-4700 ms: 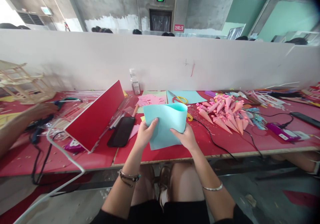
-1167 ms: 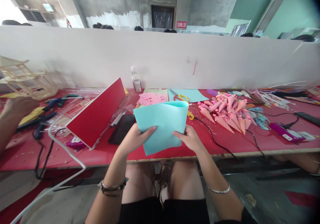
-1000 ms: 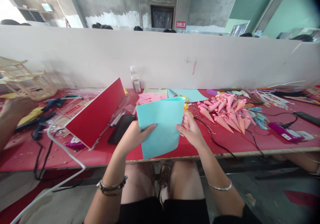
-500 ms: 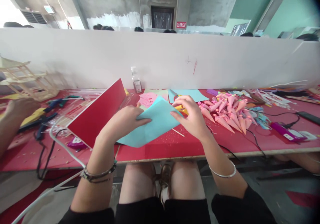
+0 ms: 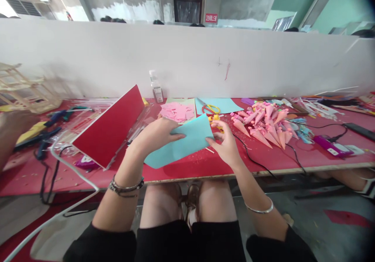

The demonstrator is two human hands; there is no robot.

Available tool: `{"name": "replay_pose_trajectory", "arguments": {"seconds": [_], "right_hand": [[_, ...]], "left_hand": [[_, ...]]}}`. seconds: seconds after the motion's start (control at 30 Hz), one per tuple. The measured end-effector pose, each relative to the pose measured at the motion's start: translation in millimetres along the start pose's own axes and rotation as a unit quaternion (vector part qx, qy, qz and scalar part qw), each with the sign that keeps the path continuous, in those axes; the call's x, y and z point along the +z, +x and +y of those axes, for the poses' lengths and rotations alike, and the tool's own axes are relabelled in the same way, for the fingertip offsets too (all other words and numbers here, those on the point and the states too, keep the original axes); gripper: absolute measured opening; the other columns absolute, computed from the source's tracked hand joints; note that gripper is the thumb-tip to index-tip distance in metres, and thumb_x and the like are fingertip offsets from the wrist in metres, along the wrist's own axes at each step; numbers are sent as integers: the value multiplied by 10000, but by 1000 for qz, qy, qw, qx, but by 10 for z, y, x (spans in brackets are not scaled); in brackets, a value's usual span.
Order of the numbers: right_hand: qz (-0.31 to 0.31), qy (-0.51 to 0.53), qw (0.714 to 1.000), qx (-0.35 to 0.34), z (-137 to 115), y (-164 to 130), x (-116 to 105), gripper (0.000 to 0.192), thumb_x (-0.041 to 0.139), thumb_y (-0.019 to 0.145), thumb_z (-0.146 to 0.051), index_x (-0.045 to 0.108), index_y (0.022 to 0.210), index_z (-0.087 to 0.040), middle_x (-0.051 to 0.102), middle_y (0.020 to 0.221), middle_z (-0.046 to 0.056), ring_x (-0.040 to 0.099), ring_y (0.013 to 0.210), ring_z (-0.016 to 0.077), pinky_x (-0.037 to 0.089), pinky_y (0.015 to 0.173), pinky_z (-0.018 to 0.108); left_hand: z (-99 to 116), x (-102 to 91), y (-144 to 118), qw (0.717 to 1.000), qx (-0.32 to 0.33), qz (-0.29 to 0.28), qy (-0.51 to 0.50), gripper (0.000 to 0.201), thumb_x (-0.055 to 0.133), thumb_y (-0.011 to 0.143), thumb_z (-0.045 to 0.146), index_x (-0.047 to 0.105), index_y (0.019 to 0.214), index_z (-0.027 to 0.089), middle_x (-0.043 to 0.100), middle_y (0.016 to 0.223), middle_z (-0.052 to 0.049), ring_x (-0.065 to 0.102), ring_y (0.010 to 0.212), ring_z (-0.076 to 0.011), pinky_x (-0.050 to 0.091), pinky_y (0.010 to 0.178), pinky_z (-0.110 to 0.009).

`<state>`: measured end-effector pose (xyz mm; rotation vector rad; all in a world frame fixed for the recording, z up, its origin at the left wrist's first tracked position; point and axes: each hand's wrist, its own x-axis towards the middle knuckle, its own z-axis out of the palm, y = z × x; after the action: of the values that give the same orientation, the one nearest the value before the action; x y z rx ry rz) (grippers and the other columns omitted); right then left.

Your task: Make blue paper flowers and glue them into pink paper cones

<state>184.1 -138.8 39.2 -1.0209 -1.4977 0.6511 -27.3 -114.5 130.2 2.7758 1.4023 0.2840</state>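
A light-blue sheet of paper is held up above the red table in both my hands. My left hand grips its left part, thumb on the near face and fingers hidden behind. My right hand pinches the right edge between thumb and fingers. Behind the sheet lies a pile of pink paper pieces. Scissors with red and yellow handles rest on another light-blue sheet. To the right of my right hand is a heap of pink paper cones.
A red board stands tilted on the left, near a white cable. Behind are a clear bottle and a white partition. A purple box with black cables lies right. Another person's arm is at far left, by a wooden model.
The blue sheet has turned flatter and moved slightly right, its top corner now lower. My right hand has shifted down its right edge. The view has tilted down a little.
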Motion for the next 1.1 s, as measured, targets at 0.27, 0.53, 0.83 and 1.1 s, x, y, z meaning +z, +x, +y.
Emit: {"name": "replay_pose_trajectory", "arguments": {"seconds": [0.27, 0.53, 0.83, 1.1], "right_hand": [[14, -55, 998, 0, 99, -97, -102, 169, 599, 704, -303, 546, 825, -197, 549, 881, 42, 535, 770, 159, 453, 717, 294], [-53, 7, 997, 63, 288, -192, -138, 203, 583, 722, -316, 642, 877, -200, 631, 986, 49, 559, 945, 216, 421, 852, 355], [-59, 76, 988, 121, 496, -445, -315, 212, 620, 690, -385, 653, 798, -207, 604, 1044, 65, 531, 1026, 221, 381, 927, 398], [-177, 36, 980, 78, 516, -586, -384, 229, 537, 758, -413, 662, 769, -222, 565, 1116, 79, 496, 1064, 229, 358, 933, 384]], "left_hand": [[72, 48, 107, 1000, 13, 4, 11, 350, 460, 787, 445, 556, 641, 141, 578, 633, -36, 512, 574, -136, 347, 525, -237], [52, 170, 109, 998, 33, 33, -32, 341, 488, 785, 416, 561, 1037, 198, 600, 1010, -50, 552, 930, -217, 396, 844, -346], [-354, 743, -699, 952, -62, 139, -264, 889, 589, 722, 371, -4, 1369, 226, 274, 1373, -131, 253, 1272, -263, 264, 1016, -449], [-225, 1197, -1034, 941, -13, -48, -334, 446, 482, 777, 432, 503, 1192, 271, 478, 1275, -53, 342, 1233, -254, 205, 1049, -430]]}}
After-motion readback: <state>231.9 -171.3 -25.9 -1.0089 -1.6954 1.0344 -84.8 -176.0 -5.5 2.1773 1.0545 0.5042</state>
